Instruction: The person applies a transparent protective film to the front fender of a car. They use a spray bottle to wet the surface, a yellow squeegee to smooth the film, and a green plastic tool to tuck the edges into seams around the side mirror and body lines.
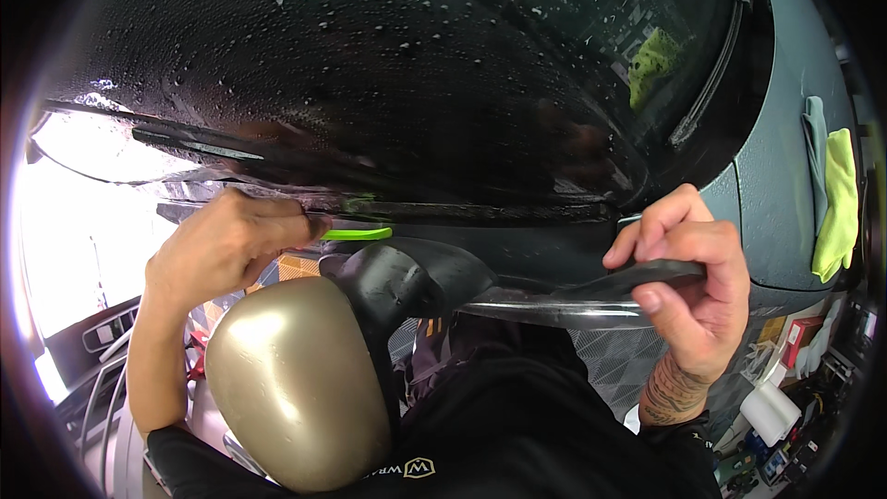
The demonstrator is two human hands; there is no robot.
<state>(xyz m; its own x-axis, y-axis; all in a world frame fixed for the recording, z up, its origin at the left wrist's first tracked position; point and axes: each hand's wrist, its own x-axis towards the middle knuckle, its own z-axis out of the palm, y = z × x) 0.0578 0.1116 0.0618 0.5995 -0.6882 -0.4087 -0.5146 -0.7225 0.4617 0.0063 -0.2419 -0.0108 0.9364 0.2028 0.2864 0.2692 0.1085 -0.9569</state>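
Observation:
My left hand (231,240) is closed on a thin bright green tool (360,235) at the lower edge of a dark side window (397,102) beaded with water. My right hand (693,314) grips the end of a long black trim strip (591,296), thumb below and fingers curled above it, just under the window's front corner. A champagne-coloured side mirror (282,370) with a black arm (388,286) sits between my forearms, below the green tool. The tool's gripped end is hidden by my left fingers.
A grey-blue car body (785,203) curves away at the right, with yellow-green and grey cloths (836,199) draped on it. A white paper roll (767,411) and assorted items lie lower right. A grey tiled floor (619,360) shows below; metal framework (111,337) is lower left.

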